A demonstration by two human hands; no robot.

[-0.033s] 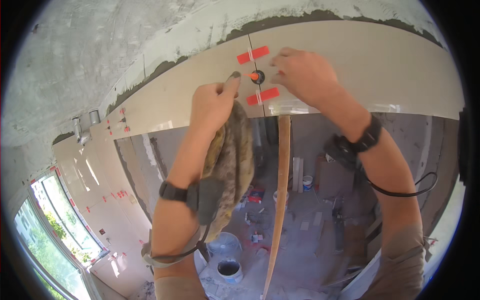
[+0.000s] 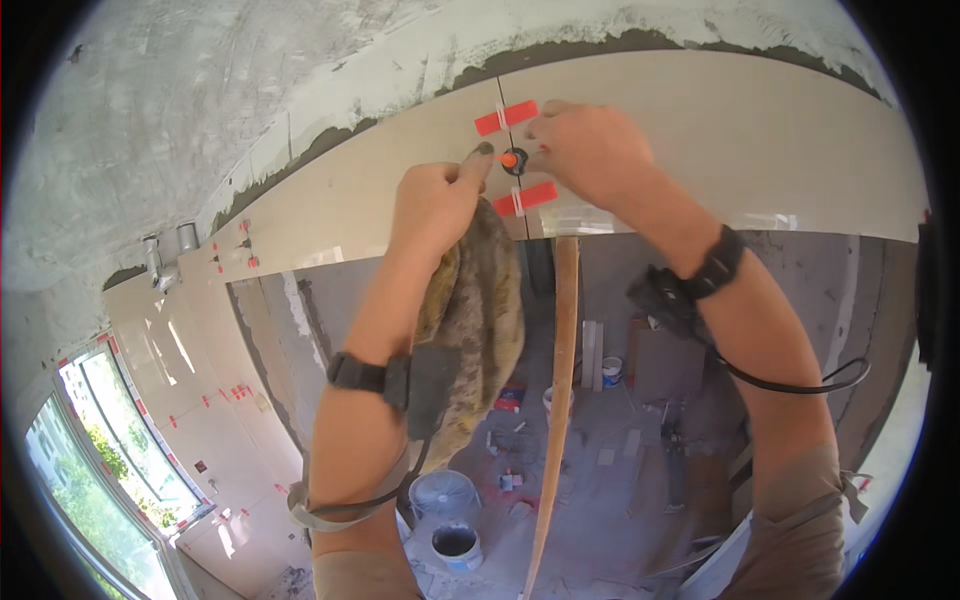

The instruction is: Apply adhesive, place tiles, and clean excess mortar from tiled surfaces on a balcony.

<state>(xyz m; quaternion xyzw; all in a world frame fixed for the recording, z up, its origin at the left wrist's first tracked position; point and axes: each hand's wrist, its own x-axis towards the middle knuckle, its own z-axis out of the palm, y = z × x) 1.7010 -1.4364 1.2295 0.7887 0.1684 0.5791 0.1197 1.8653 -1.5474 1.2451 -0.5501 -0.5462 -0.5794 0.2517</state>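
Observation:
My left hand (image 2: 436, 208) is closed on a dirty, mottled cloth (image 2: 488, 310) that hangs below it. Its thumb points up beside a round black tile-leveling cap (image 2: 515, 166) with an orange centre (image 2: 508, 159). The cap sits on the dark joint between two beige wall tiles (image 2: 690, 130). My right hand (image 2: 592, 155) is at the cap's right side, fingers bent and apart, fingertips by its rim; whether they touch it I cannot tell. Across the joint lie a red wedge (image 2: 491, 124) above and another red wedge (image 2: 538, 194) below, each in a clear clip.
A wooden prop (image 2: 562, 370) stands beneath the tiles' lower edge. On the floor below are a bucket of dark mix (image 2: 457, 545), a clear tub (image 2: 444, 494) and scattered tools. A window (image 2: 130, 440) is at the left. A black cable (image 2: 800, 388) loops from my right wrist strap.
My right hand has moved left, bringing its fingertips up to the cap. My left hand has shifted slightly right, with the cloth swinging along.

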